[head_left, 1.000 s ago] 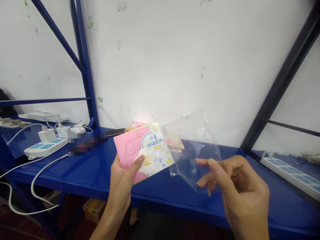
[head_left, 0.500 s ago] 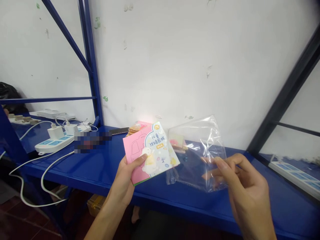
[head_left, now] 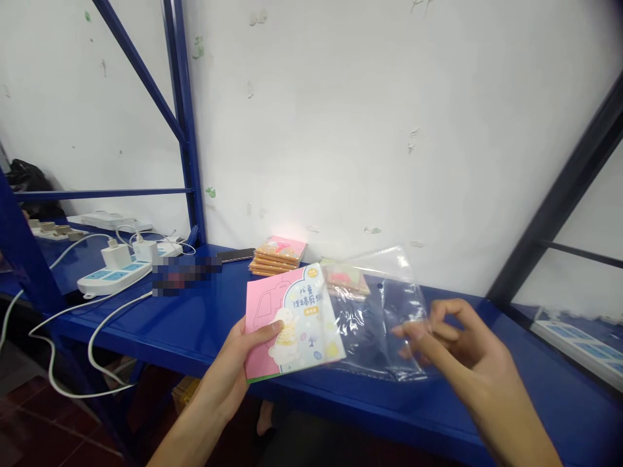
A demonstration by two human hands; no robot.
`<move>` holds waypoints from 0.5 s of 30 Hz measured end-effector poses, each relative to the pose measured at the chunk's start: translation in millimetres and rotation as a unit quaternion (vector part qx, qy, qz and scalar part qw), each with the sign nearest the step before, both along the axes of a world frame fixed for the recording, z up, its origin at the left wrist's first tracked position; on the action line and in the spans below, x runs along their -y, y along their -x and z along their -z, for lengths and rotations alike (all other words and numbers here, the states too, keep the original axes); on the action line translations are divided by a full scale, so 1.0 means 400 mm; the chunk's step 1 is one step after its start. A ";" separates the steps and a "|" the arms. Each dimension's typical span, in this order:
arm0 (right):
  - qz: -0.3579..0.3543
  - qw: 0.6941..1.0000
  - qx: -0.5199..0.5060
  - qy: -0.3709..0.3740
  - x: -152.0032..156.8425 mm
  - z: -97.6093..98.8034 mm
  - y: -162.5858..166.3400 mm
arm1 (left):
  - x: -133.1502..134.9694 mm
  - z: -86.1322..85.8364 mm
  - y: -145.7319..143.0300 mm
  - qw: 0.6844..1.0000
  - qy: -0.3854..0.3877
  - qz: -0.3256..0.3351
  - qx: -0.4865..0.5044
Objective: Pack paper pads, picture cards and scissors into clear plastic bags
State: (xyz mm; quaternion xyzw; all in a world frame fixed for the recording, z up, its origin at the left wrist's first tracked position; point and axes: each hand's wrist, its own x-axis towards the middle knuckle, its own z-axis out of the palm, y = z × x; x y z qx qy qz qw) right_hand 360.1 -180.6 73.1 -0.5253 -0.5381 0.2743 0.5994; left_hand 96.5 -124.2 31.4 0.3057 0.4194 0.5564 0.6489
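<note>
My left hand (head_left: 238,360) grips a stack of square craft paper (head_left: 263,311), pink with a printed line drawing, thumb on top. A white printed cover with a bear and Chinese characters lies over the stack's right side, and a green edge shows below. My right hand (head_left: 452,344) pinches the right side of a clear plastic bag (head_left: 374,324), thumb outside and fingertips seen through the film. The bag's left end meets the right edge of the paper and seems to overlap it; how far the paper is inside, I cannot tell.
Behind the paper stands a pile of orange-edged packs (head_left: 277,256); a few more flat packs (head_left: 343,277) show behind the bag. A dark phone-like slab (head_left: 236,255) lies by the wall. A power strip (head_left: 117,275) with white cables is at left, another (head_left: 579,340) at right.
The paper has come down slightly and turned more level. The bag has moved down and left, its left end now against the paper's right edge. More of the orange-edged pile shows.
</note>
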 end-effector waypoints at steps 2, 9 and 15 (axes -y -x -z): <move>-0.025 0.998 -0.020 0.054 -0.006 0.003 -0.006 | -0.002 0.004 0.016 1.000 0.000 -0.002 -0.010; -0.181 0.957 0.091 0.207 -0.066 0.053 -0.021 | -0.004 0.015 0.040 0.999 -0.001 -0.004 -0.054; -0.122 0.978 0.073 0.156 -0.082 0.071 -0.022 | -0.013 0.021 0.046 0.998 -0.024 0.034 -0.037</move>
